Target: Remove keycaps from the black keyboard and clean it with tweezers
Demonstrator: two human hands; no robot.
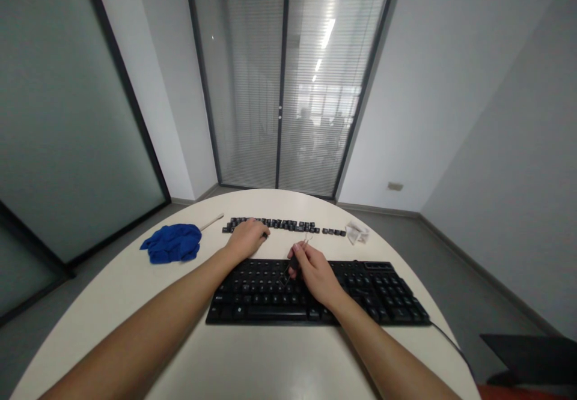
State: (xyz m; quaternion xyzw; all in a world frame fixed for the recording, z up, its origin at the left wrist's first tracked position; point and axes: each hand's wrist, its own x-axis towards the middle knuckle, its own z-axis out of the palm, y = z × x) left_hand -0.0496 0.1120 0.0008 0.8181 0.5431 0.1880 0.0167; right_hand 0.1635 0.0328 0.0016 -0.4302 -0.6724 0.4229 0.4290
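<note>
White walls [451, 87] and glass panels [246, 69] stand behind a round, pale table [252, 364]. On it lies a black keyboard [288, 299] with many keys in it. The right hand [318, 272] pinches a small wire tool [294, 262] over it. The left hand [246, 238] curls by the loose keys [291, 225]; I can't tell if it grips one. A blue cloth [174, 244] lies to the left.
</note>
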